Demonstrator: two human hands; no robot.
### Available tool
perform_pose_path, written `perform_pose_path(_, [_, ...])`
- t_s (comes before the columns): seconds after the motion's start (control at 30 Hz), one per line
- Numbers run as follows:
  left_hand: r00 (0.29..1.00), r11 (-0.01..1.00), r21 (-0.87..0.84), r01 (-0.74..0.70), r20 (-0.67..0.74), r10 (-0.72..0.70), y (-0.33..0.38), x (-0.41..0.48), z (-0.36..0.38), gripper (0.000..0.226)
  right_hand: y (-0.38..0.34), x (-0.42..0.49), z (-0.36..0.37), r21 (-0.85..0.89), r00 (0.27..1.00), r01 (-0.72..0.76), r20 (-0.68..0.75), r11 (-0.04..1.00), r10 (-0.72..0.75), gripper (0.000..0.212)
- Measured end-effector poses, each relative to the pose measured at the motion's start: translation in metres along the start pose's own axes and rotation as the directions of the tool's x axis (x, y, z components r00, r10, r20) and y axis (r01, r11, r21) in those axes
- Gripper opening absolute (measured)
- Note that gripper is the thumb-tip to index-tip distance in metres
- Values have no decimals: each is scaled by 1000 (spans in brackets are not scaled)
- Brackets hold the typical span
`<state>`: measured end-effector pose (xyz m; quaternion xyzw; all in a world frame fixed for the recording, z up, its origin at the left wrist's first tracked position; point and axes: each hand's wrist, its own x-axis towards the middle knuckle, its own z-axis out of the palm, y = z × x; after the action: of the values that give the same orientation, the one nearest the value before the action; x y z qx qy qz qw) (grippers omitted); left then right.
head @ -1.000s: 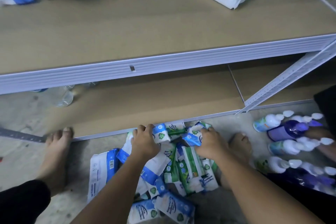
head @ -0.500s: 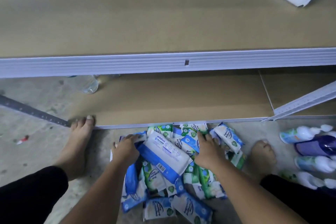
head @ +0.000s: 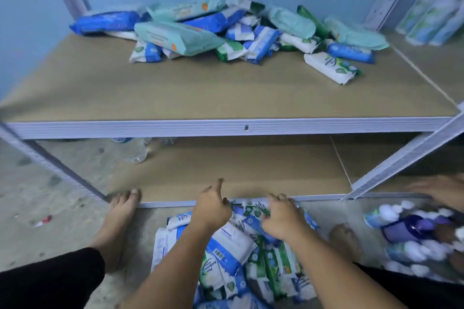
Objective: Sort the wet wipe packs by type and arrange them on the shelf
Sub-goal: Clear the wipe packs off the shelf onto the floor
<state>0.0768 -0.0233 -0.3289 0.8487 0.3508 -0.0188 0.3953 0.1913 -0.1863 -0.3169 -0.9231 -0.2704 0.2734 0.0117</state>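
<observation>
My right hand curls its fingers onto small packs in the floor pile. My left hand hovers beside it, one finger out. Because of blur, I cannot tell whether either hand clamps a pack. I judge this is gathering. The next move is a lift to the shelf, where an unsorted heap lies.

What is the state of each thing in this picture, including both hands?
Heap of blue, green and white plastic wet wipe packs on the brown upper shelf board: jumbled, unsorted.
Similar heap on the grey floor: loose, under both hands.
Left hand: one finger raised, grip unclear.
Right hand: fingers curled onto the floor heap, grip unclear.
Clear plastic bottle: lying down.
White-capped spray bottles: lying down, blurred.
</observation>
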Motion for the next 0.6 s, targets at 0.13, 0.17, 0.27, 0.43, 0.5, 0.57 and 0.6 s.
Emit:
perform_pose_path(0.13, [976, 975, 83, -207, -54, 212, 63, -21, -27, 58, -3, -24, -69, 83, 962, 80, -269, 993, -55, 54])
perform_pose_path(0.17, [951, 951, 125, -283, -90, 295, 76, -26, -34, 58, -2, -32, -87, 131, 930, 131, -360, 983, -76, 47])
perform_pose_path(0.27, [821, 838, 211, -503, -185, 540, 118, -40, -59, 55, 6, -56, -141, 134, 748, 322, -643, 937, -165, 16])
perform_pose_path(0.43, [623, 671, 310, -674, -249, 741, 179, -49, -99, 43, 29, -74, -210, 102, 585, 402, -793, 910, -170, 12])
perform_pose_path(0.5, [607, 646, 345, -681, -228, 761, 193, -40, -111, 42, 37, -70, -230, 127, 576, 398, -806, 909, -140, 14])
perform_pose_path(0.57, [634, 649, 407, -643, -193, 749, 204, -26, -120, 43, 43, -62, -246, 153, 560, 392, -822, 907, -103, 15])
perform_pose_path(0.6, [648, 644, 448, -620, -169, 743, 209, -17, -124, 45, 45, -56, -252, 161, 539, 391, -838, 906, -83, 15])
